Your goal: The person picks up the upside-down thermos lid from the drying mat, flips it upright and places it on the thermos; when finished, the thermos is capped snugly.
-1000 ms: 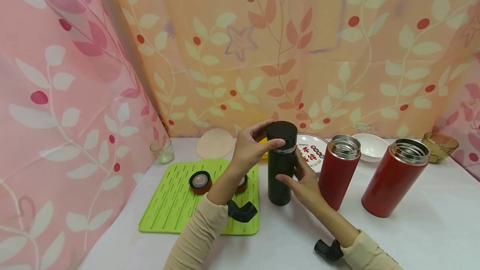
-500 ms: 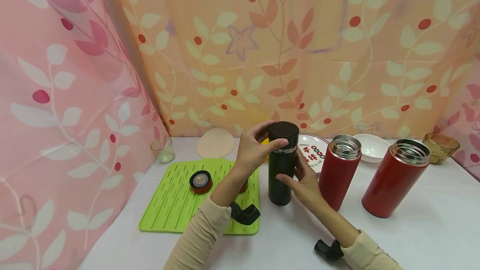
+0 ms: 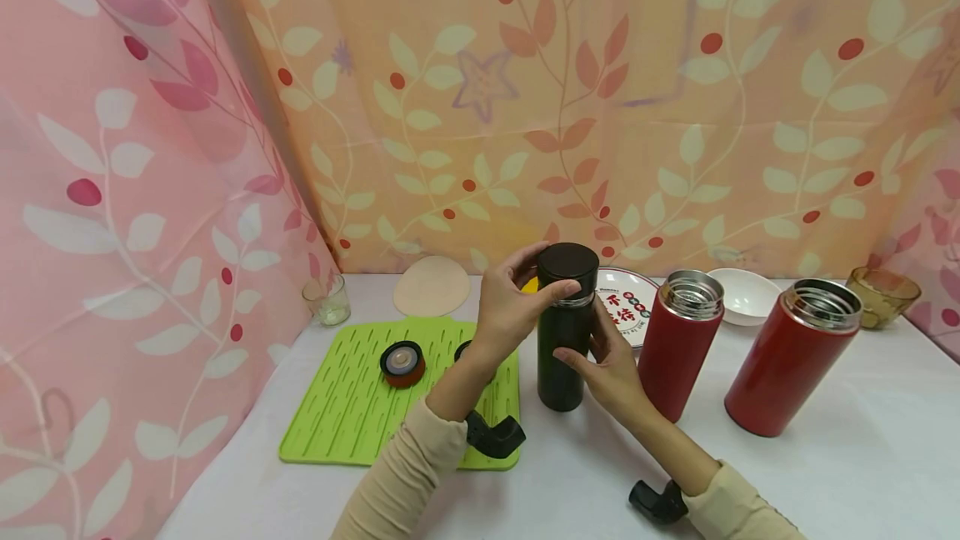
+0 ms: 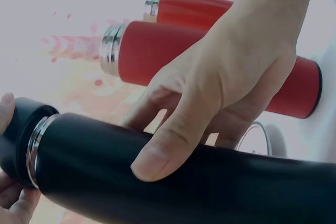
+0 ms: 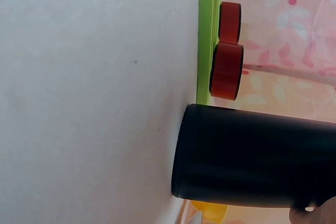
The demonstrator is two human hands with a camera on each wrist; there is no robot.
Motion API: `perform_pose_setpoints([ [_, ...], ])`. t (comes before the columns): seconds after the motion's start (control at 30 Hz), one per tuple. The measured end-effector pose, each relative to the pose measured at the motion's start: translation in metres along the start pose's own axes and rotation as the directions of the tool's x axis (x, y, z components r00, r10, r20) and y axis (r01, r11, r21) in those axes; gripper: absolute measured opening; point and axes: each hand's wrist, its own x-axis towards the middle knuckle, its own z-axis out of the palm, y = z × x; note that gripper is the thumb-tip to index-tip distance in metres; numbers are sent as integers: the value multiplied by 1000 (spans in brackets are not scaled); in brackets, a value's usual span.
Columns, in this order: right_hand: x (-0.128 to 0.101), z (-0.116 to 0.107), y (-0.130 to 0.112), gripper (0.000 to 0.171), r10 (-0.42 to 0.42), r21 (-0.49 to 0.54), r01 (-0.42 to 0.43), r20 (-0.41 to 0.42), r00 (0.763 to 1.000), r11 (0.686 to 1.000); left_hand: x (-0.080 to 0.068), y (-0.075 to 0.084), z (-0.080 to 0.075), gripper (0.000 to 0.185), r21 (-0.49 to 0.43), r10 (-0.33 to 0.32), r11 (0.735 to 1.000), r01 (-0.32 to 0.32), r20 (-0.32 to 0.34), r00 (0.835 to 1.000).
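Note:
A black thermos [image 3: 561,348] stands upright on the white table, right of the green mat. My left hand [image 3: 504,307] grips its black lid [image 3: 567,262] from the left, thumb across the front. A thin silver ring shows below the lid. Lower down, my right hand [image 3: 611,369] holds the body from the right; the left wrist view shows its thumb [image 4: 157,156] on the near side. Two red thermoses, a slimmer one [image 3: 678,344] and a wider one [image 3: 791,361], stand lidless to the right. In the right wrist view the thermos base [image 5: 184,153] meets the table.
On the green mat [image 3: 337,432] lie two red-and-black lids, one in full view [image 3: 402,365], the other [image 3: 462,349] partly behind my left wrist. Behind stand a small glass [image 3: 327,303], a beige disc [image 3: 431,286], a printed plate [image 3: 630,307], a white bowl [image 3: 742,297] and an amber bowl [image 3: 883,298].
My left wrist has swung slightly to the right, with the hand still on the lid. The second red lid now peeks out left of that wrist. The right hand and thermos stay in place.

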Motion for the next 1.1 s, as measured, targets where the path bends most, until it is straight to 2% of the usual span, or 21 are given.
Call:
perform_pose_setpoints([
  [0.37, 0, -1, -1, 87, -19, -1, 19, -1, 1000, 1000, -4, 3, 9, 59, 136, 70, 989, -51, -139, 988],
  [0.47, 1, -1, -2, 87, -37, -3, 37, 7, 999, 999, -3, 1, 10, 58, 127, 88, 990, -69, -155, 984],
  [0.53, 3, -1, -2, 87, -51, 1, 51, 6, 999, 999, -1, -2, 9, 58, 82, 103, 992, -93, -128, 986],
  [0.63, 4, -2, -2, 86, -41, 2, 41, 7, 999, 999, 4, -7, 6, 55, -18, 97, 995, -98, -46, 994],
  [0.73, 3, -2, -1, 87, -20, 7, 20, 16, 1000, 1000, 9, -11, -1, 52, -63, 59, 996, -56, 41, 997],
  [0.87, 2, -1, 0, 88, -2, 13, 1, 20, 1000, 1000, 14, -13, -10, 49, -94, -13, 995, 25, 133, 991],
  [0.97, 2, -1, 0, 90, 3, 28, -4, 24, 1000, 1000, 17, -13, -16, 47, -148, -35, 987, 60, 163, 986],
  [1.1, 2, -1, -1, 90, -3, 38, 2, 25, 1000, 999, 19, -13, -20, 51, -199, -13, 979, 48, 176, 984],
])
